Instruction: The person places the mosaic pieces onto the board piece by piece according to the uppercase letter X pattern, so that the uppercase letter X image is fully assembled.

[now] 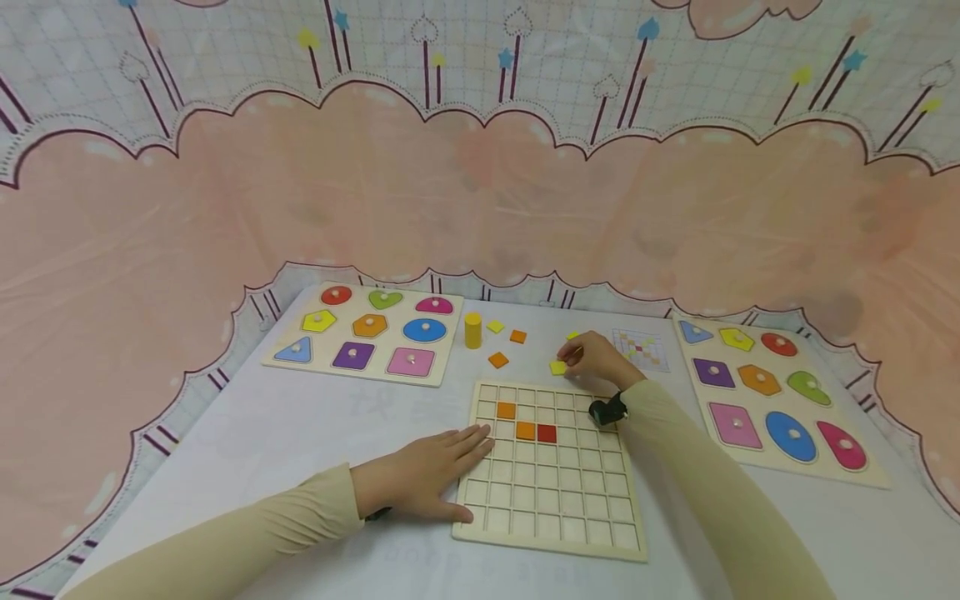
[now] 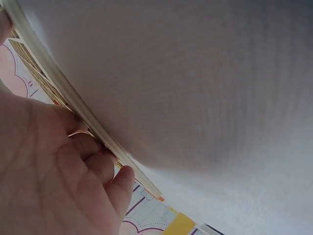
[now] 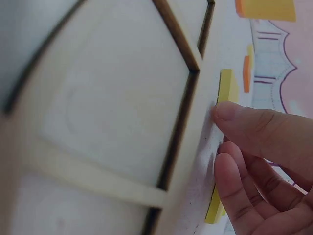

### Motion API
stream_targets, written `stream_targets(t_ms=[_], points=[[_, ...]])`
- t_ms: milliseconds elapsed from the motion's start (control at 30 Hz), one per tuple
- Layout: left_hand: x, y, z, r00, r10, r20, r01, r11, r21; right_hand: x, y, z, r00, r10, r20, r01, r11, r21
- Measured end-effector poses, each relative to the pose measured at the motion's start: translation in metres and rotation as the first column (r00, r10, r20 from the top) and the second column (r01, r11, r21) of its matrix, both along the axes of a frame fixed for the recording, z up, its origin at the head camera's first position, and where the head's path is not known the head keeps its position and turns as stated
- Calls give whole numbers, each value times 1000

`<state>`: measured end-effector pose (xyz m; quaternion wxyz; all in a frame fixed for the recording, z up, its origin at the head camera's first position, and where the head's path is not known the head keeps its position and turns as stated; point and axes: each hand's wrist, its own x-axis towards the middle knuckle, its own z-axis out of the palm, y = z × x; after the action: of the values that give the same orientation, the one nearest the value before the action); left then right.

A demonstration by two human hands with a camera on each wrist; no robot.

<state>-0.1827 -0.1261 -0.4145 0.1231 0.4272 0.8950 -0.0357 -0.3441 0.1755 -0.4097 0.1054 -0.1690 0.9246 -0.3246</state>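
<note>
A wooden grid board [image 1: 552, 546] lies in front of me, with orange tiles [image 1: 506, 410] and one red tile [image 1: 547, 433] in some of its squares. My left hand [image 1: 423, 475] rests spread at the board's left edge, fingertips over the rim and thumb near the lower left corner. In the left wrist view its fingers [image 2: 122, 188] lie along the board's side. Beyond the board's far edge, my right hand [image 1: 596, 358] pinches a yellow square tile [image 1: 557, 367] low at the table. In the right wrist view the thumb covers part of that tile [image 3: 225, 85].
A yellow cylinder [image 1: 472, 331] stands at the back, beside loose yellow [image 1: 496, 327] and orange tiles [image 1: 498, 360]. Another yellow tile [image 1: 573, 335] and a printed pattern card [image 1: 641, 350] lie near the right hand. Knobbed shape puzzles flank them, left [image 1: 390, 371] and right [image 1: 738, 454].
</note>
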Motion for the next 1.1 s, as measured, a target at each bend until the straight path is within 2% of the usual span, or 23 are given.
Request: stream_targets(t_ms=[200, 600, 1100], points=[[-1, 1, -2, 1000, 11, 12, -11, 1000, 0, -2, -1, -1, 1000, -6, 20, 5, 999, 37], [-2, 0, -5, 1000, 1, -6, -1, 1000, 1, 2, 3, -1, 997, 75, -5, -75, 997, 5], [-1, -1, -5, 1000, 0, -11, 0, 1000, 5, 2, 4, -4, 996, 85, 15, -86, 996, 5]])
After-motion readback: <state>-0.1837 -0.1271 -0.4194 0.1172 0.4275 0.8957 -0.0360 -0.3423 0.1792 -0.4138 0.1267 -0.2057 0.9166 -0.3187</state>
